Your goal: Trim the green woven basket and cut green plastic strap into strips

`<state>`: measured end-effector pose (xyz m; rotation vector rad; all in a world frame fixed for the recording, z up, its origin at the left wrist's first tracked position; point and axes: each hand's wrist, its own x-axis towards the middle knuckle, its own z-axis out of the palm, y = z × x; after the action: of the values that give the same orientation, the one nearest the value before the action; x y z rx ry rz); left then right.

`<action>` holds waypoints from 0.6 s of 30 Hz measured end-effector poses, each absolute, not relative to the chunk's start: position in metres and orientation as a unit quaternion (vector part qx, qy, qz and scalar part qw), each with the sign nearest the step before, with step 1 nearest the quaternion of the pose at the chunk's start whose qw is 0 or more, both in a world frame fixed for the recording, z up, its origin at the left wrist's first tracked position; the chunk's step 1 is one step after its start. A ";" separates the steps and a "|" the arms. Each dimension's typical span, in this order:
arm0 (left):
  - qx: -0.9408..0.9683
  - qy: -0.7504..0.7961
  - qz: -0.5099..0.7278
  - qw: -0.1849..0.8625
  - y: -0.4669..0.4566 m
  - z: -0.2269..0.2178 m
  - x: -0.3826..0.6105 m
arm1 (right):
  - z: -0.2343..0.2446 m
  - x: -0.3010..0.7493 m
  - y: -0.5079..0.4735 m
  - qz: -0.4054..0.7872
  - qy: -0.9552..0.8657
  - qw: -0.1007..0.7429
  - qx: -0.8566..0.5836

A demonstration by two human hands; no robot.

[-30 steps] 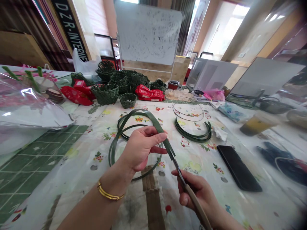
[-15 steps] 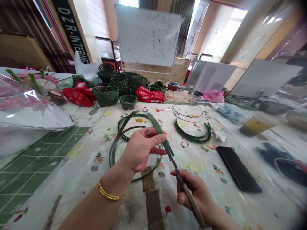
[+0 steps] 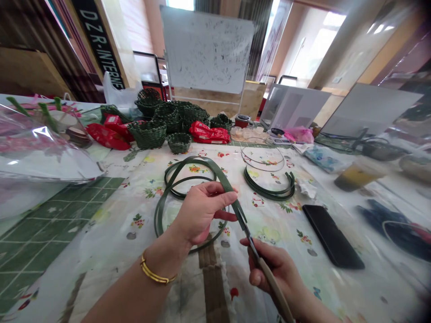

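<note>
- Plainly, two separate grips are shown, the hands being held apart above the printed cloth: the green strip is pinched between the thumb and fingers of the left hand, and the scissors are grasped in the right hand.
- The strip's free end is pointed down towards the right hand, while its length is arched up behind the left; green rings are seen there too, though which belong to the held strip cannot fully be told.
- A slit can be made out at that end, with the blades set right by it; whether they are closed on the material cannot be told.
- For a clean split, the strip is probably best kept flat and taut, gripped close behind the slit, with the blades aligned lengthwise and short, even cuts made.
- Fingertips should be kept out of the blades' line, and twisting avoided, since the cut could be pulled towards one edge.
- As for writing, "DZR·INTERNE" is read in pale capitals down the dark banner.
- Handwriting is spread over the whiteboard, but cannot be deciphered; on the red packets, no label can be read.
</note>
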<state>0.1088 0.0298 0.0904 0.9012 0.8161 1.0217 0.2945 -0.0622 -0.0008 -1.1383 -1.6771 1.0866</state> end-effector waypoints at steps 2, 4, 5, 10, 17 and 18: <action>0.405 0.365 0.460 0.701 0.030 0.090 0.109 | 0.000 0.295 -0.063 0.421 -0.673 0.408 -0.451; 0.406 0.365 0.459 0.701 0.030 0.089 0.109 | 0.001 0.295 -0.063 0.420 -0.674 0.401 -0.455; 0.407 0.365 0.457 0.702 0.030 0.089 0.109 | 0.001 0.295 -0.063 0.419 -0.676 0.397 -0.459; 0.412 0.354 0.450 0.710 0.034 0.090 0.103 | 0.000 0.299 -0.062 0.407 -0.685 0.386 -0.465; 0.402 0.363 0.505 0.673 0.037 0.095 0.095 | -0.001 0.296 -0.059 0.454 -0.654 0.369 -0.479; 0.411 0.361 0.499 0.672 0.036 0.094 0.096 | 0.000 0.295 -0.060 0.464 -0.645 0.373 -0.478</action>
<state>0.0960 0.0363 0.0943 0.9254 0.8138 1.1241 0.2947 -0.0595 -0.0003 -1.2247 -1.6537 1.1899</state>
